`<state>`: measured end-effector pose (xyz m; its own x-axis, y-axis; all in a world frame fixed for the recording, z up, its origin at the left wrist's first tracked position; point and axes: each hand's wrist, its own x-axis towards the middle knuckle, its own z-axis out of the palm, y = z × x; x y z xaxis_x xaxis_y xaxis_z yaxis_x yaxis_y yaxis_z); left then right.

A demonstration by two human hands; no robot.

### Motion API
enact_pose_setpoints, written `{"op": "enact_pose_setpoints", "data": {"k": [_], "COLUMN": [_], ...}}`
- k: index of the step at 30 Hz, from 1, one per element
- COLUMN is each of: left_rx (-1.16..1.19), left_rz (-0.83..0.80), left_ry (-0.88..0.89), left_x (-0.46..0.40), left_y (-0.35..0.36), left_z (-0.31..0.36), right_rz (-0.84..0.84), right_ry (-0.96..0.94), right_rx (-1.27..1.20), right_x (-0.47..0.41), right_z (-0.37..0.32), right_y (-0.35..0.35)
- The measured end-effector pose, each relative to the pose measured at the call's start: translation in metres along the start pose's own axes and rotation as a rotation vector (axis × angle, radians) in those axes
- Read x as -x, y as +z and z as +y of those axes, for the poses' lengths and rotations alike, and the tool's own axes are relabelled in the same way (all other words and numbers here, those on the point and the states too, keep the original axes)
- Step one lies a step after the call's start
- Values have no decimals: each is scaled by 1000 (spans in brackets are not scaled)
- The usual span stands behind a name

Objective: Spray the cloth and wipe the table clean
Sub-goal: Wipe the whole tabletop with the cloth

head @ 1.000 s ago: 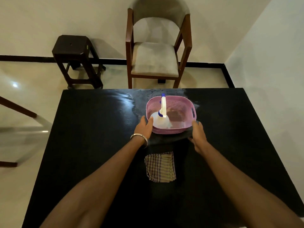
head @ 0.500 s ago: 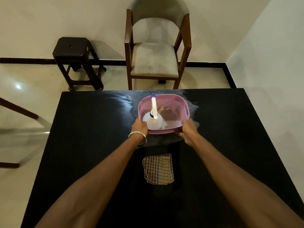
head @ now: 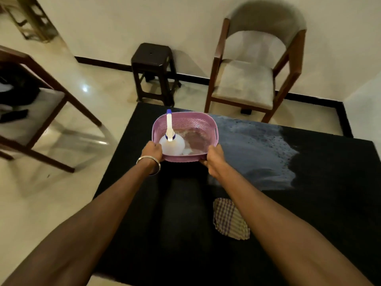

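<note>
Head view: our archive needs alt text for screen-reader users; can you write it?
Both hands, left and right, grip the near rim of a pink basket holding a white spray bottle, over a black table. A checked cloth lies nearer, beside the right forearm; a dusty patch spreads right of the basket.

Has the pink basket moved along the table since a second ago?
Yes. The pink basket, gripped by both hands, has gone left of the checked cloth, off the dusty patch.
</note>
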<state>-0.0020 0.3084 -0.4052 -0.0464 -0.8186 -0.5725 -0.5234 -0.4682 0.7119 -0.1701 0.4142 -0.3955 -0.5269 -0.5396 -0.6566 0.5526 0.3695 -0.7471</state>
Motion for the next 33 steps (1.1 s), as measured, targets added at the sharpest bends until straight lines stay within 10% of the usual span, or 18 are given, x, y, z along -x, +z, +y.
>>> {"op": "enact_pose_setpoints", "data": {"k": [13, 33], "left_rx": [201, 191], "left_rz": [138, 277], "left_ry": [-117, 59], "left_x": [-30, 47], "left_y": [-100, -56], "left_z": [-79, -82], "right_rz": [-84, -282], "right_ry": [78, 10], "right_rx": [156, 440], "right_x": [16, 44], "right_z": [61, 39], "right_y": [105, 63]}}
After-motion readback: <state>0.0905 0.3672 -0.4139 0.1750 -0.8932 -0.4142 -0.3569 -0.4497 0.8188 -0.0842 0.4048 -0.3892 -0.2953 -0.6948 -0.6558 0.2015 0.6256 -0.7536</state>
